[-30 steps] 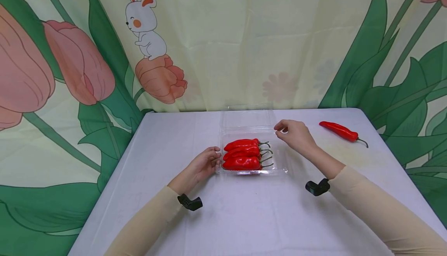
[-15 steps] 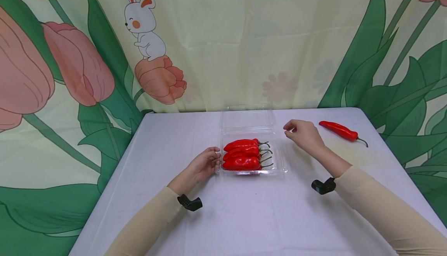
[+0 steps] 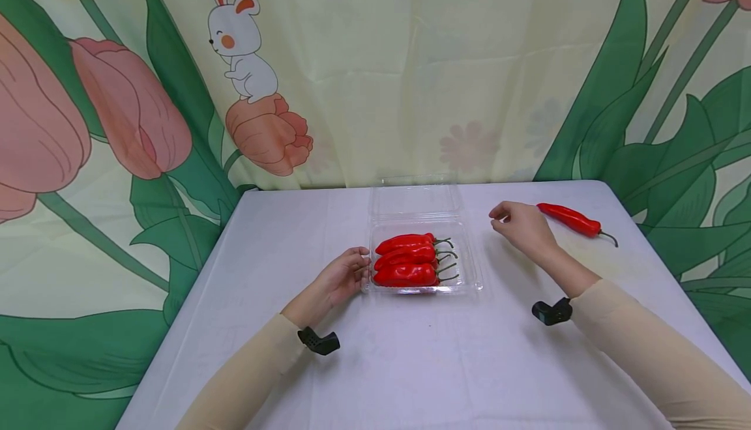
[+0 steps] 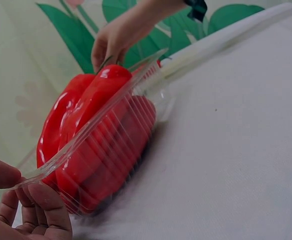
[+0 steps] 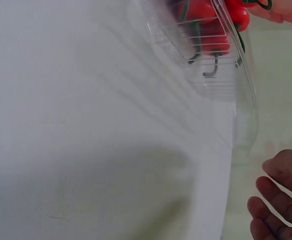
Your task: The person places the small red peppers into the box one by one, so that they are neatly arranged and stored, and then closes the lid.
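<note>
A clear plastic clamshell box [image 3: 472, 273] stands on the table with its lid [image 3: 416, 199] folded back. Several red chili peppers [image 3: 407, 275] lie side by side in it, stems to the right. My left hand [image 3: 340, 278] is at the box's left side; in the left wrist view its thumb [image 4: 0, 172] and fingers pinch the rim. To the right of the box, my right hand [image 3: 522, 225] hovers above the table, fingers loosely bent and holding nothing. Just beyond it lies a single red chili pepper [image 3: 572, 219], stem toward the right front.
A white cloth covers the table [image 3: 375, 365]. Behind it hangs a curtain [image 3: 375, 78] printed with tulips and a rabbit, close to the table's back edge and the box lid.
My right hand has moved right, away from the box and toward the lone chili pepper. The left hand and the box have stayed in place.
</note>
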### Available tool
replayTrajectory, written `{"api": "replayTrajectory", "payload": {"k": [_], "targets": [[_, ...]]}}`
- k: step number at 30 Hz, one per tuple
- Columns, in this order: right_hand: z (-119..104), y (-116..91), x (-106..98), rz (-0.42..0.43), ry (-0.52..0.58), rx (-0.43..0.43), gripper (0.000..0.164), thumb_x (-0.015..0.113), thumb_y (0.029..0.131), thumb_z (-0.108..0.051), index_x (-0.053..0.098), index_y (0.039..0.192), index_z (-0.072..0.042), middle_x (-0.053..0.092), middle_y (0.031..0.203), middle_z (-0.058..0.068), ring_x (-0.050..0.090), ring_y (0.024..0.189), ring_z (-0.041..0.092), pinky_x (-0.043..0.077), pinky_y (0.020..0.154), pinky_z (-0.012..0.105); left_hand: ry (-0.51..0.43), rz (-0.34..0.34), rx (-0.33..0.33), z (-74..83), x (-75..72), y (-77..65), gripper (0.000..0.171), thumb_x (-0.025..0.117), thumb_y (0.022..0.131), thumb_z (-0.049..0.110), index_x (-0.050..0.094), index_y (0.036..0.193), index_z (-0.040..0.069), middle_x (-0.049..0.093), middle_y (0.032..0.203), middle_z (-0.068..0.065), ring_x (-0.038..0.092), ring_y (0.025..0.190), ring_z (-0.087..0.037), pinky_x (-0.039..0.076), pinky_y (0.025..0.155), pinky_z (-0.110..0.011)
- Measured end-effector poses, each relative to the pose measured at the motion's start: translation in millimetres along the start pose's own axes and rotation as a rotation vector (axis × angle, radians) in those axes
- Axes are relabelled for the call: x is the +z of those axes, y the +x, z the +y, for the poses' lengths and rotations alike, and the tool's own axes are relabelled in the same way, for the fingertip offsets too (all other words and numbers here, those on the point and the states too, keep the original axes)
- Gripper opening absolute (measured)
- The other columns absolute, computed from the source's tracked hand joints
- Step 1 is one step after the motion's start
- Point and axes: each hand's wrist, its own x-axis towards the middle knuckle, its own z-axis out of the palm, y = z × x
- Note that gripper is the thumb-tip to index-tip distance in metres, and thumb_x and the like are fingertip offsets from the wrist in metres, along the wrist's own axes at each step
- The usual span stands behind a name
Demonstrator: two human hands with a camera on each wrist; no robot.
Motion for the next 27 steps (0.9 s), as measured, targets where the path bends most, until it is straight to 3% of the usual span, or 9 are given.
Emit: {"api": "replayTrajectory", "payload": {"k": [11,27], "targets": [[20,-2,-9,0.031,-0.022,0.025,0.030,0.070,0.094,-0.014,0.067,0.120,0.002,0.069,0.115,0.025,0.063,0.103,0.042,0.059,0.083,0.050,-0.005,0.002,-0.003,-0.2,0.4,-0.1,0.030,0.056,0.097,0.008,0.050,0.126,0.012,0.058,0.102,-0.004,0.051,0.081,-0.014,0.049,0.067,-0.018],[43,-3,-20,0.015,-0.025,0.091,0.032,0.067,0.096,-0.013,0.062,0.123,0.004,0.064,0.119,0.029,0.057,0.108,0.046,0.055,0.088,0.054,0.002,0.002,0.012,-1.2,-0.6,0.4,0.028,0.057,0.097,0.007,0.050,0.124,0.012,0.059,0.100,-0.003,0.052,0.081,-0.014,0.049,0.069,-0.018]]}}
